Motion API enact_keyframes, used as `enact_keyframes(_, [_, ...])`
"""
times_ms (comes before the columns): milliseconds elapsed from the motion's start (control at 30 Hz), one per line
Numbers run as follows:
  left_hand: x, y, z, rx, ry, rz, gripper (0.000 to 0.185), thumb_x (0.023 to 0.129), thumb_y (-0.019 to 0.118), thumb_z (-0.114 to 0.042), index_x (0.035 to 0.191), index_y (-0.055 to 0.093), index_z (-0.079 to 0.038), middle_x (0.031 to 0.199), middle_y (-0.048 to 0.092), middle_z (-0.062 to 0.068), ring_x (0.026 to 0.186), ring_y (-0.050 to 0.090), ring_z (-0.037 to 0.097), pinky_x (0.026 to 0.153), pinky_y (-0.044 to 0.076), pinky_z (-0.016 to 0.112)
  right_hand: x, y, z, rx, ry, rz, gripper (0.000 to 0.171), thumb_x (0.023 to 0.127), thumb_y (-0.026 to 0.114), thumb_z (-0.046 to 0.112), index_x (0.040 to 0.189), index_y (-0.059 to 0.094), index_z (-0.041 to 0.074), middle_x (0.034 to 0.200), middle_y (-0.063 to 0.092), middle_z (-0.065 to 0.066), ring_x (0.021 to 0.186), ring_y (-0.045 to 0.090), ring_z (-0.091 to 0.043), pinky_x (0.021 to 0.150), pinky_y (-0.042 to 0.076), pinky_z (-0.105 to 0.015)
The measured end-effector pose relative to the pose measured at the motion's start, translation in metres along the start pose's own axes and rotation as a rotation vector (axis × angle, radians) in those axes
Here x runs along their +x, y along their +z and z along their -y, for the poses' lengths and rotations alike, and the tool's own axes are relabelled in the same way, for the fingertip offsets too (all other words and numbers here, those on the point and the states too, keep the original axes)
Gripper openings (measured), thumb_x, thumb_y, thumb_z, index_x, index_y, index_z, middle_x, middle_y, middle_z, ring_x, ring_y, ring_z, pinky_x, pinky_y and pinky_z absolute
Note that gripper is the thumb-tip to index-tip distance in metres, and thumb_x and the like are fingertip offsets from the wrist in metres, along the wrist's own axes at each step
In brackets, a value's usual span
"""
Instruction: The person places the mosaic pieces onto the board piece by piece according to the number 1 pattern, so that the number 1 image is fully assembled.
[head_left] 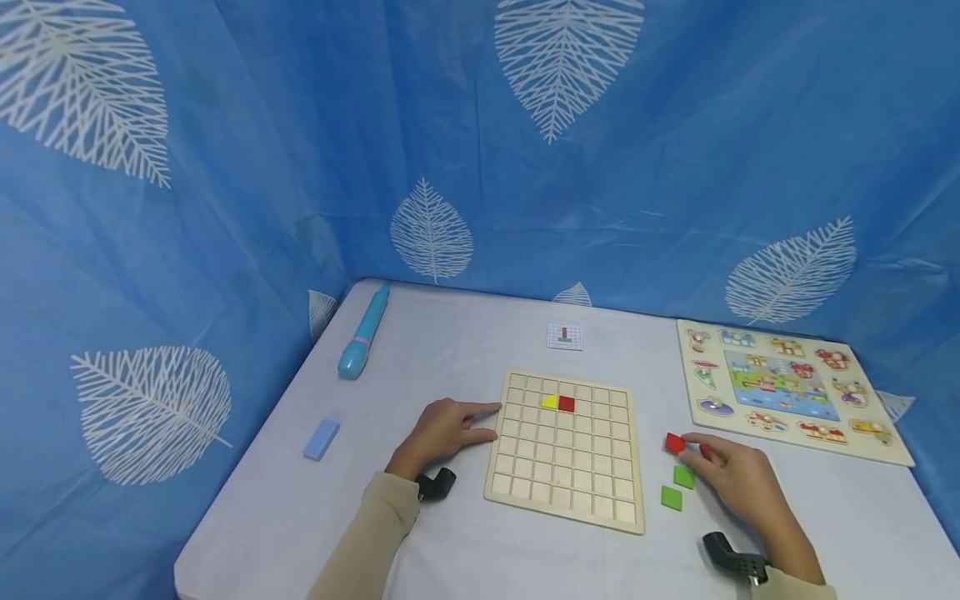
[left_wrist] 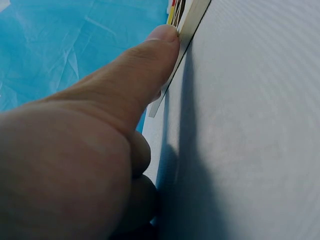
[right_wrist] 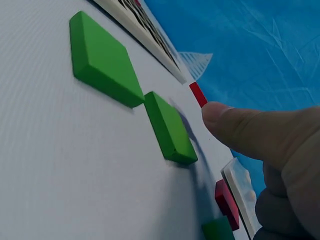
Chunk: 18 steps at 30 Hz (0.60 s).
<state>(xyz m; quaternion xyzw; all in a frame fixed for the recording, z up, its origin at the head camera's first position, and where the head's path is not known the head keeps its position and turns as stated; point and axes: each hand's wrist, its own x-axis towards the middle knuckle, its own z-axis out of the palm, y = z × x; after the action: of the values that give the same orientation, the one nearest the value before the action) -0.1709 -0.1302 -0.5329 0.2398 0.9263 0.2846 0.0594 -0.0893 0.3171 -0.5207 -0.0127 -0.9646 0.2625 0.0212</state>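
A wooden grid board (head_left: 564, 467) lies in the middle of the white table. A yellow tile (head_left: 549, 402) and a red tile (head_left: 567, 404) sit side by side in its second row. My left hand (head_left: 448, 428) rests at the board's left edge (left_wrist: 187, 31), and its thumb (left_wrist: 150, 65) touches that edge. To the right of the board, my right hand (head_left: 731, 477) pinches a loose red tile (head_left: 674, 443) (right_wrist: 198, 94) at its fingertips. Two green tiles (head_left: 683, 477) (head_left: 671, 497) (right_wrist: 102, 60) (right_wrist: 169, 129) lie just beside it. Another red tile (right_wrist: 226, 202) is partly hidden under the hand.
A blue pen (head_left: 364, 333) and a light-blue block (head_left: 321, 438) lie at the table's left. A small pattern card (head_left: 565, 336) sits behind the board. A picture peg puzzle (head_left: 787, 387) is at the right. Blue leaf-print curtains close in the table.
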Motion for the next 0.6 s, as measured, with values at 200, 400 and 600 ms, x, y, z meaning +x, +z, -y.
enact_keyframes(200, [0.001, 0.002, 0.001, 0.001, 0.001, 0.004, 0.054, 0.09, 0.074, -0.051, 0.139, 0.066, -0.03, 0.055, 0.042, -0.011, 0.049, 0.032, 0.005, 0.05, 0.03, 0.024, 0.006, -0.005, 0.006, -0.004, -0.08, -0.068, 0.029, 0.091, 0.08, 0.023, 0.118, 0.076, 0.011, 0.056, 0.039, 0.005, 0.051, 0.034, -0.013, 0.049, 0.027, -0.029])
enact_keyframes(400, [0.001, 0.003, 0.001, 0.011, -0.014, 0.016, 0.054, 0.09, 0.074, -0.052, 0.139, 0.066, -0.032, 0.055, 0.042, -0.011, 0.049, 0.032, 0.005, 0.05, 0.03, 0.024, 0.012, -0.009, 0.01, -0.001, -0.12, -0.062, 0.031, 0.092, 0.079, 0.026, 0.118, 0.076, 0.009, 0.056, 0.038, 0.005, 0.049, 0.032, -0.011, 0.047, 0.028, -0.028])
enact_keyframes(600, [0.002, 0.003, 0.003, 0.019, -0.004, 0.008, 0.055, 0.09, 0.073, -0.053, 0.139, 0.066, -0.031, 0.055, 0.041, -0.012, 0.049, 0.032, 0.005, 0.051, 0.03, 0.023, 0.018, -0.006, 0.02, 0.013, -0.176, -0.035, 0.032, 0.094, 0.077, 0.031, 0.119, 0.077, 0.012, 0.055, 0.037, 0.006, 0.048, 0.03, -0.01, 0.046, 0.028, -0.028])
